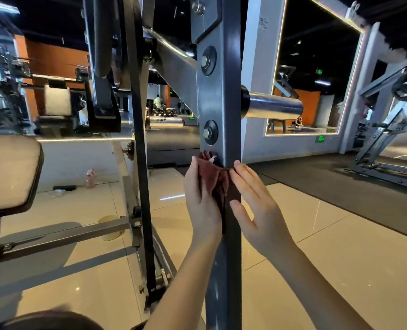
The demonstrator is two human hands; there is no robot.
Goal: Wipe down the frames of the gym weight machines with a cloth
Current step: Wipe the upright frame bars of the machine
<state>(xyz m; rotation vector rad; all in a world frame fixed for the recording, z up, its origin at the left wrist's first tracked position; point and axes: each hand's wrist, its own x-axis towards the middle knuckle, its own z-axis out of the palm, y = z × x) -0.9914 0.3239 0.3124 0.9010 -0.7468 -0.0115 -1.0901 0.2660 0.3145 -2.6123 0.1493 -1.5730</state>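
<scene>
A grey steel upright post (221, 96) of a weight machine stands right in front of me, with two large bolts on its face. A dark red cloth (215, 179) is wrapped around the post just below the lower bolt. My left hand (201, 198) presses the cloth against the post's left side. On the right side, my right hand (252, 206) lies flat with its fingers on the cloth's edge and the post. Both hands pin the cloth to the metal.
A chrome plate peg (272, 108) sticks out to the right of the post. A padded seat (9, 172) is at the left, with a thinner black upright (141, 186) beside it. A spray bottle (90, 178) stands on the tiled floor by the wall. Another machine frame (388, 144) stands far right.
</scene>
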